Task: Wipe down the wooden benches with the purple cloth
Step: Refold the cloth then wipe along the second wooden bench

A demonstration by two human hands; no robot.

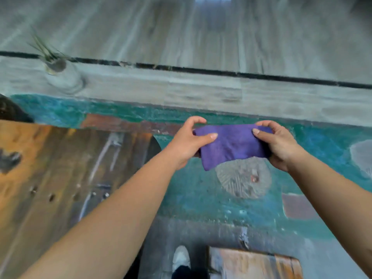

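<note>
Purple cloth (231, 147) pinched by both hands, held mid-air.
Left hand (187, 143) and right hand (281, 146) each grip an end; wooden bench (50, 178) likely unwiped.

Both arms outstretched, left hand (186, 140) and right hand (280, 144) pinching, thumbs uppermost.

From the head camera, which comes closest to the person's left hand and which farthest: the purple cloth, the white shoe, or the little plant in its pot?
1. The purple cloth: gripped by the left hand itself, stretched across to the right hand.
2 and 3. The white shoe, straight below at the bottom edge, and the plant, up at the far left on the grey plank, are too close to call.
</note>
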